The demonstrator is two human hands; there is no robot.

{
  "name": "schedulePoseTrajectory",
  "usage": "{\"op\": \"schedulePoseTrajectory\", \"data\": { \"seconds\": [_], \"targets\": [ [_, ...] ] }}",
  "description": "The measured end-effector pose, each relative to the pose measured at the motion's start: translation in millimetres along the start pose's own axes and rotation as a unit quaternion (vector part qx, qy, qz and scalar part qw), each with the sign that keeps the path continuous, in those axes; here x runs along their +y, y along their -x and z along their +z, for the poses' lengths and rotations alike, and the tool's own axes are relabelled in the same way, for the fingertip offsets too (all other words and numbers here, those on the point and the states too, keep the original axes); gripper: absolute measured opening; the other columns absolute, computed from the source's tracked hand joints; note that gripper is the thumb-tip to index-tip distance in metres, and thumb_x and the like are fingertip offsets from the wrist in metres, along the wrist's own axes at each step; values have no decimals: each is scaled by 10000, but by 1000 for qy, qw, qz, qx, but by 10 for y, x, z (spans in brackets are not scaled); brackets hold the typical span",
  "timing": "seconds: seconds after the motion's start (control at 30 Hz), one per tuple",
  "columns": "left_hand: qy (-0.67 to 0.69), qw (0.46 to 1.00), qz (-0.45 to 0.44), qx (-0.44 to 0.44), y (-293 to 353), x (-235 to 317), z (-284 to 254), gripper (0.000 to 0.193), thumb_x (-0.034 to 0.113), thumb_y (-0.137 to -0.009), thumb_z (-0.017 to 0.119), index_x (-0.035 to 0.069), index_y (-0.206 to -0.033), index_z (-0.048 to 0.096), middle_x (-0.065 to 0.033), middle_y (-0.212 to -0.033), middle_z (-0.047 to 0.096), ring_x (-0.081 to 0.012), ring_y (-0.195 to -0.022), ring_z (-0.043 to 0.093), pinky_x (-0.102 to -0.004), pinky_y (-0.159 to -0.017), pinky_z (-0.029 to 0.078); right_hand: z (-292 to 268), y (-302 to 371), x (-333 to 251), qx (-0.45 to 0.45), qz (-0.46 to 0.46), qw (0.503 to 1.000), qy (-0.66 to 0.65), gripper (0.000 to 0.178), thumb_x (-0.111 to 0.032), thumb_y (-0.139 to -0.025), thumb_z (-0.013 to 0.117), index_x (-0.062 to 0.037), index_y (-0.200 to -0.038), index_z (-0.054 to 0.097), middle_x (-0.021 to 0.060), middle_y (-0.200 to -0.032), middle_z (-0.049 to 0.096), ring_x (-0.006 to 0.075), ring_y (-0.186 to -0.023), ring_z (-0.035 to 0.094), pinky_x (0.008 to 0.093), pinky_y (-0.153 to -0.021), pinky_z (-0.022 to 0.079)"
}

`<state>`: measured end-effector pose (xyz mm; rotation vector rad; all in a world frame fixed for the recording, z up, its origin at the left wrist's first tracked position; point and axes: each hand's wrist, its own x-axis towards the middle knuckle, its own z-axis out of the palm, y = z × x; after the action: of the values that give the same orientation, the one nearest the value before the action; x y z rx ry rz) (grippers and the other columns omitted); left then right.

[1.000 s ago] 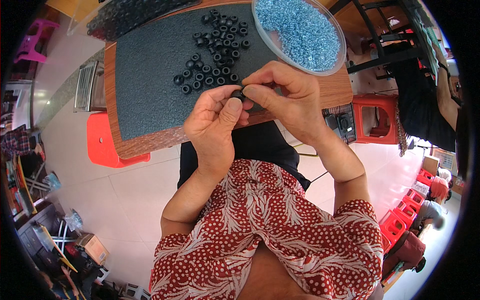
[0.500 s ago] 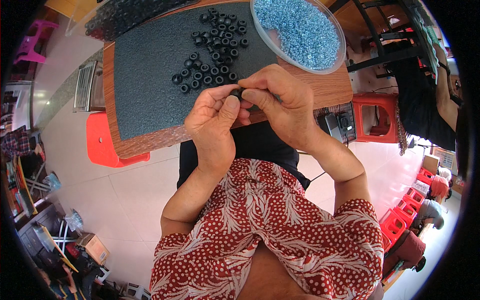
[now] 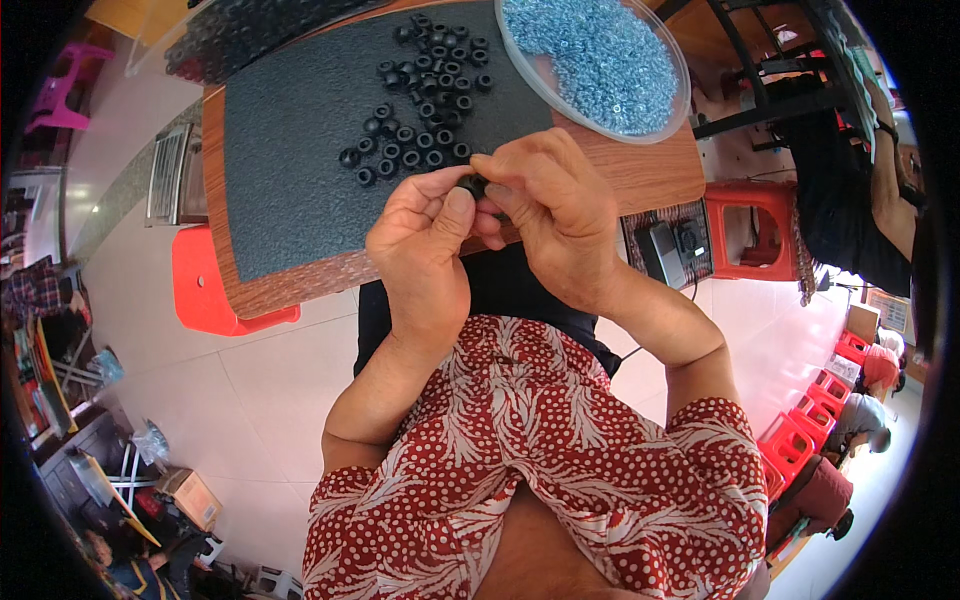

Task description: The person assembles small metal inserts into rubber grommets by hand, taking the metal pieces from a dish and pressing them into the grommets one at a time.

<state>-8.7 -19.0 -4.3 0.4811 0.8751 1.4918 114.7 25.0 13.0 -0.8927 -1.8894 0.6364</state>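
Observation:
My left hand [image 3: 425,240] is closed, pinching a small round black ring-shaped piece [image 3: 473,185] between thumb and fingers just over the table's near edge. From the other side, my right hand [image 3: 563,215] closes its thumb and forefinger on the same piece; whether it also holds something tiny there is hidden by the fingers. Beyond my hands, several similar black pieces [image 3: 412,158] with round holes lie loosely grouped on a dark textured mat [image 3: 290,190]. Past my right hand, a round clear plastic tray [image 3: 682,105] holds a heap of small translucent blue rings [image 3: 605,75].
A clear bin [image 3: 215,45] of black pieces stands at the table's far left. Under the wooden table [image 3: 650,170] are a red stool [image 3: 205,285] on the left and another red stool [image 3: 755,230] on the right. Other people sit at the far right.
Both hands stay together at the black piece. My right hand has shifted slightly left and its fingers have turned a little; the pieces on the mat appear the same.

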Motion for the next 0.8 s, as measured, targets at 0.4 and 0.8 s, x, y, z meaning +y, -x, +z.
{"op": "schedulePoseTrajectory", "data": {
  "seconds": [0.4, 0.8],
  "targets": [
    [-61, 998, -12, -6, -41, -14, 31, 239, 99, -898, 527, -70, -1067, 531, -109, -788, 624, -133, -646, 602, -243, -561, 513, 39, 75, 94, 30, -22, 997, 69, 301, 69, -621, 622, -36, -903, 638, 85, -833, 569, 253, -760, 493, 331, -629, 421],
    [-51, 997, -25, -46, -88, -24, 11, 187, 106, -880, 556, -64, -955, 574, -122, -746, 626, -123, -552, 583, -222, -453, 465, -29, 80, 103, 20, -42, 998, 33, 236, 43, -664, 624, -30, -888, 635, 101, -812, 567, 262, -760, 512, 343, -613, 431]
  ]
}}
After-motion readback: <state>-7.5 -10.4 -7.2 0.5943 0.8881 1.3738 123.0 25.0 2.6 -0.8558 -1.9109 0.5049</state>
